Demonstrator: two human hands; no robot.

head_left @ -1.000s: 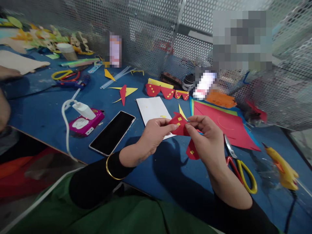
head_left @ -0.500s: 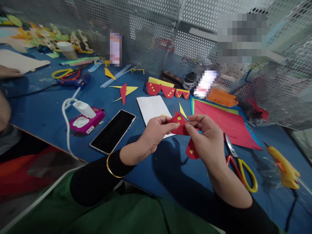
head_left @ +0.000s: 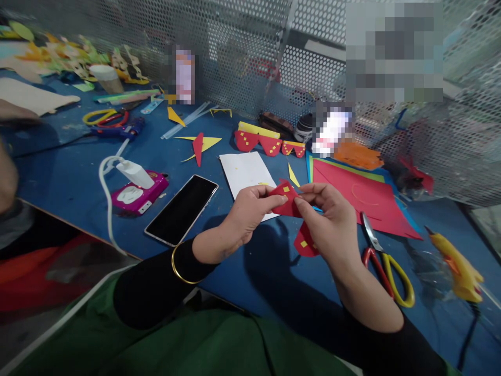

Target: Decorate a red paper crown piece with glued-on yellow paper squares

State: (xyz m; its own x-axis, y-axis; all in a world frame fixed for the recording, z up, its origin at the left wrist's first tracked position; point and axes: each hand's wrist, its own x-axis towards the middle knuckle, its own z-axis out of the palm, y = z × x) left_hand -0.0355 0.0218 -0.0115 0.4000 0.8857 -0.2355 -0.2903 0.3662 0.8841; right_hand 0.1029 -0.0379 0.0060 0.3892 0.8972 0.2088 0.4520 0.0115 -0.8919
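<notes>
Between both hands is a red paper piece [head_left: 288, 204] with small yellow squares on it. My left hand [head_left: 246, 216] pinches its left side between thumb and fingers. The right side is pinched by my right hand [head_left: 331, 219], and a lower red part with a yellow square hangs below that hand, partly hidden by it. Under and behind my left fingers lies a white sheet [head_left: 247, 171]. Two red and yellow paper shapes [head_left: 258, 142] with similar squares stand farther back.
A black phone [head_left: 182, 210] and a magenta power socket [head_left: 143, 193] lie left. Right are scissors [head_left: 378, 250], coloured paper sheets [head_left: 360, 196] and a yellow glue gun [head_left: 456, 266]. A perforated metal panel [head_left: 235, 62] stands behind. Another person's hand [head_left: 18, 112] is at far left.
The hanging red part has shifted slightly left. Both of my hands keep their pinch and have barely moved. The other person's hand at far left has moved slightly.
</notes>
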